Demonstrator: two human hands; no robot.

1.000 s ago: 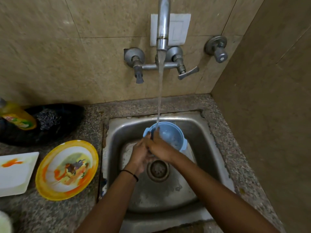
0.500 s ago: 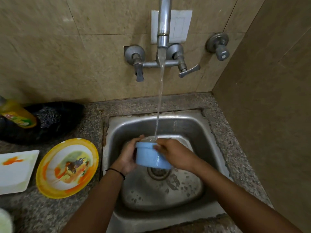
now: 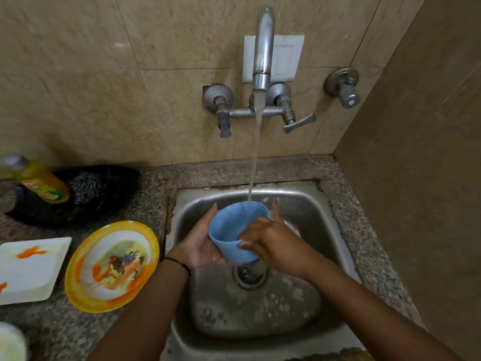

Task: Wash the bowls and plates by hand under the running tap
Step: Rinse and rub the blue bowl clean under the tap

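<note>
light: dim, warm | glare: tap spout (image 3: 263,48) | edges: wide-angle bowing | blur: lower-left corner soft

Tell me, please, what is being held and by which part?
The blue bowl: the left hand cups its outer wall, and the right hand curls its fingers over its near rim.

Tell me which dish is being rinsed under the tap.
The blue bowl, held between the left hand and right hand over the sink. The yellow round plate and white square plate lie stained on the counter, untouched.
</note>
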